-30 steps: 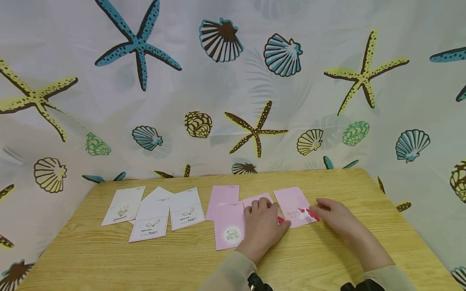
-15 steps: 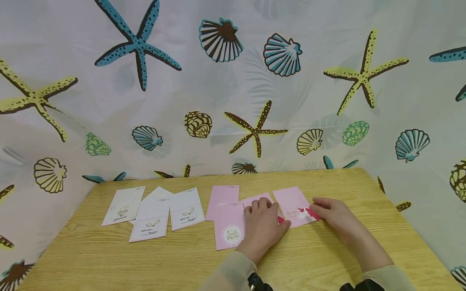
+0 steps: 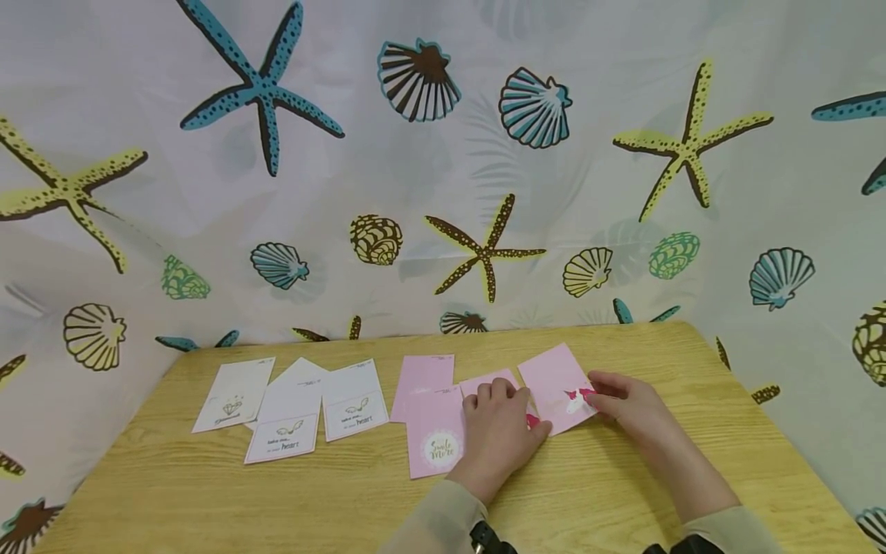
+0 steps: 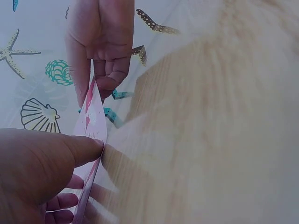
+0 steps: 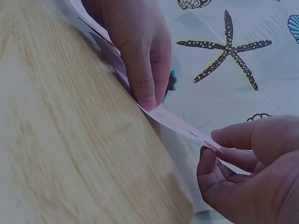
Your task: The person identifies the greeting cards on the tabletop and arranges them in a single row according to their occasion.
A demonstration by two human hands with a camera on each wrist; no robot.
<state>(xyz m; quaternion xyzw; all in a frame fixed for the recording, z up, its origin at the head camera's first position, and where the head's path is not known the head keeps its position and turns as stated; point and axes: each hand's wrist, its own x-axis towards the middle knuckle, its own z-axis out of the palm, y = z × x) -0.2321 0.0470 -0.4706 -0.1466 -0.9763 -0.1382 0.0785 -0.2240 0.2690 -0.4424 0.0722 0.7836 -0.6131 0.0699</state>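
Pink card (image 3: pixel 557 385) w/ red-white print, right edge lifted off wooden tabletop (image 3: pixel 208 492).
Right hand (image 3: pixel 626 400) pinches its edge; left hand (image 3: pixel 500 435) lies flat, thumb on card's near corner. Seashell curtain (image 3: pixel 443 169) behind.

Left hand (image 3: pixel 500 431) covers most of a pink card (image 3: pixel 490 381) & the red mark beside its thumb; only the far strip shows. "Smile More" card (image 3: pixel 434 431) is part hidden by the same hand. Right hand (image 3: pixel 626 404) hides the near right corner of the unicorn card (image 3: pixel 557 385); the print there is too small to read. Text on the 3 white cards (image 3: pixel 291 408) is mostly too small. In left wrist view the table (image 4: pixel 210 140) is blurred and the left hand is cut by the frame edge. In right wrist view the right hand (image 5: pixel 254 172) is cut off at bottom right.
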